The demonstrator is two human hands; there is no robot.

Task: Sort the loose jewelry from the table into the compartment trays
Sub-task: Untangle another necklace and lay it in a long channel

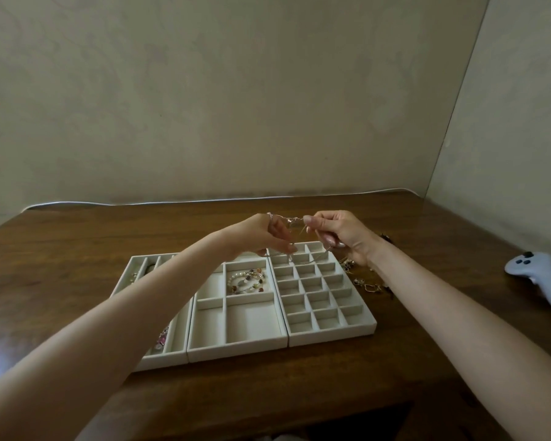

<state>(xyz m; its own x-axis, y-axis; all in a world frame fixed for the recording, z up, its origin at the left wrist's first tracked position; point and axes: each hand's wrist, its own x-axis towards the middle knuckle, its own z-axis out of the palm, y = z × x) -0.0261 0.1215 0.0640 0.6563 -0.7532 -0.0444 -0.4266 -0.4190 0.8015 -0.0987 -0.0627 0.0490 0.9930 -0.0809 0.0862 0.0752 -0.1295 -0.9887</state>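
Observation:
Three cream compartment trays stand side by side on the wooden table: a left tray (177,342), a middle tray (236,345) and a right tray (331,334) with many small cells. My left hand (264,232) and my right hand (341,235) are raised above the far end of the right tray. Both pinch a thin silver chain (291,221) stretched between them, with strands hanging toward the tray. A beaded bracelet (247,281) lies in a middle-tray compartment. A pink piece (163,340) lies in the left tray. Loose gold jewelry (368,283) lies on the table right of the trays.
A white game controller (541,278) lies at the table's right side. A wall rises behind the table and another on the right. A white cable (172,202) runs along the back edge. The table's front edge is near me.

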